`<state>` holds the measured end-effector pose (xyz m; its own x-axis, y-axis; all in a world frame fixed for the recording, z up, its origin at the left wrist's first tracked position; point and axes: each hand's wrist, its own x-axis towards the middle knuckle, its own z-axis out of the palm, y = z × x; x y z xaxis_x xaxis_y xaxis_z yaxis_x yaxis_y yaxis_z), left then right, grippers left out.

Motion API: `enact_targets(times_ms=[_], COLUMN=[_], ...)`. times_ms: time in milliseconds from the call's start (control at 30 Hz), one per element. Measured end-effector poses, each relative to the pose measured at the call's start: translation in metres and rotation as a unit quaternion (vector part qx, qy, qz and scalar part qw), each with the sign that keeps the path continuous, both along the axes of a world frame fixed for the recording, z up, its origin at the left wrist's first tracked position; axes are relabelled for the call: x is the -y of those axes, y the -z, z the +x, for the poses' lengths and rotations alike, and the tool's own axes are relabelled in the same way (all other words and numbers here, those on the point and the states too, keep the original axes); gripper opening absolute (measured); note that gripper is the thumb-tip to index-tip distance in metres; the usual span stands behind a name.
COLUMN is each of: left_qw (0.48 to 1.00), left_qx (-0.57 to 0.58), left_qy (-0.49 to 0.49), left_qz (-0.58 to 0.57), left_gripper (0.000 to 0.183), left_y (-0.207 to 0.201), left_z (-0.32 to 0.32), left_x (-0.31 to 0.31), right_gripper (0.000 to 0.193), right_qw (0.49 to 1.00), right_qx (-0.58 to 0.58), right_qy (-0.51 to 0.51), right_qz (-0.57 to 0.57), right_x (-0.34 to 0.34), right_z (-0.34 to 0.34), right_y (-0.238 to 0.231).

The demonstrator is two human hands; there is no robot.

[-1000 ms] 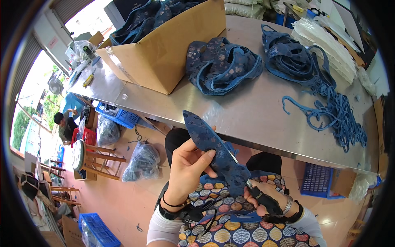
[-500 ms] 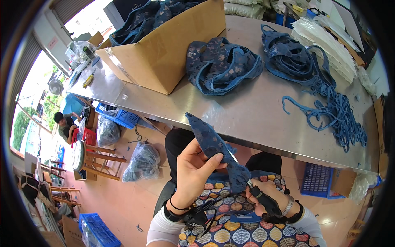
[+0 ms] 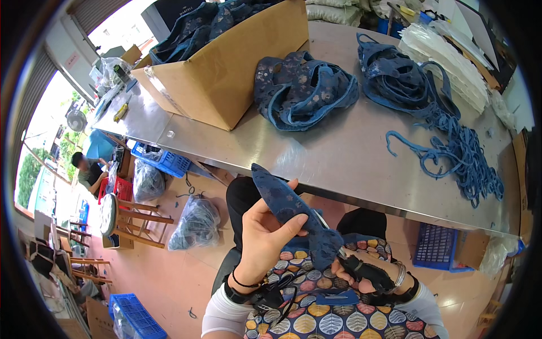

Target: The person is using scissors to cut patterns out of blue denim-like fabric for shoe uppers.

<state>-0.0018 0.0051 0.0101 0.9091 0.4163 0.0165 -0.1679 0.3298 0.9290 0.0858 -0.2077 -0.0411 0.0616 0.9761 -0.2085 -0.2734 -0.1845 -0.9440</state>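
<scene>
One hand, my left hand [image 3: 262, 243], pinches a dark-blue, floral-patterned, tapering cloth piece [image 3: 280, 198] between thumb and fingers, just in front of the grey metal tabletop [image 3: 350, 164]. My right hand [image 3: 367, 272] is curled around what look like black-handled metal scissors [image 3: 342, 252] at the cloth's lower end; cloth hides most of the blades, so I cannot tell how far they part. I judge the cloth light, soft and limp, neither slippery nor fragile, best gripped flat, beside the blade, fingertips clear of the metal. Below is my leaf-print apron [image 3: 330, 324]. Beyond, the tabletop carries a heaped floral cloth bundle [image 3: 339, 93] and a brown cardboard box [image 3: 254, 56].
</scene>
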Motion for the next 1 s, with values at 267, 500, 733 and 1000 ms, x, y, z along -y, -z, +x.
enact_targets(times_ms=[267, 500, 733, 1000], left_qw=[0.998, 0.999, 0.996, 0.994], left_qx=[0.058, 0.043, 0.054, 0.053], left_qy=[-0.030, -0.026, -0.064, -0.092], left_qz=[0.016, 0.010, 0.024, 0.008], left_gripper=[0.045, 0.041, 0.040, 0.043], left_y=[-0.003, 0.003, 0.003, 0.000], left_z=[-0.001, -0.001, 0.001, 0.002], left_x=[0.002, 0.012, 0.021, 0.025], right_gripper=[0.042, 0.053, 0.049, 0.055], right_qw=[0.998, 0.989, 0.989, 0.967], right_qx=[-0.054, 0.148, 0.137, 0.254], right_qy=[0.008, -0.029, 0.041, -0.011], right_qz=[0.023, 0.000, -0.035, -0.013], right_x=[-0.001, -0.002, -0.004, -0.009], right_z=[-0.002, 0.003, -0.005, 0.001], right_y=[0.003, -0.001, -0.001, -0.023])
